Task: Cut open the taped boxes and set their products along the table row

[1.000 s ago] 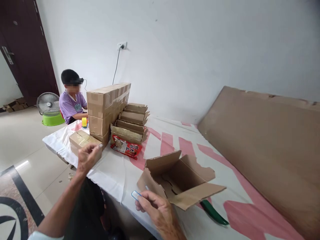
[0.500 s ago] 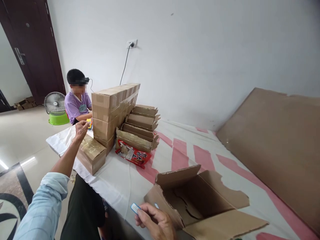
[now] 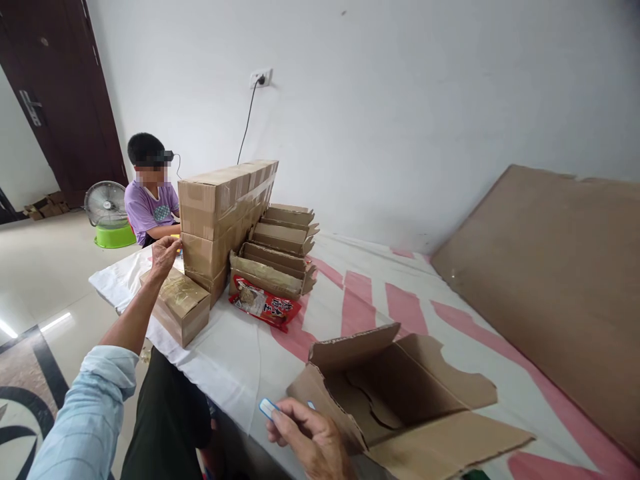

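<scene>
My right hand [image 3: 313, 437], at the bottom, pinches a small white label with a blue border [image 3: 269, 408] between thumb and finger. It is beside an open cardboard box [image 3: 327, 407], whose flaps are spread. A bit of blue and white shows behind the fingers, by the box wall. My left hand [image 3: 164, 259] reaches out on the left with fingertips pinched together, close to the near end of a stack of taped cartons [image 3: 200, 212]. What those fingers hold, if anything, I cannot make out. Below that hand lies a closed taped carton [image 3: 185, 307].
A red printed food packet [image 3: 265, 303] leans by several open cartons [image 3: 273, 270]. A large cardboard sheet [image 3: 550, 280] stands against the wall. Behind the stack sits a person in purple [image 3: 150, 207], near a fan [image 3: 106, 203]. The table cloth [image 3: 235, 360] has pink stripes.
My left hand has moved slightly and its fingertips now reach closer to the carton stack. My right hand still holds the label, and the view has shifted a little.
</scene>
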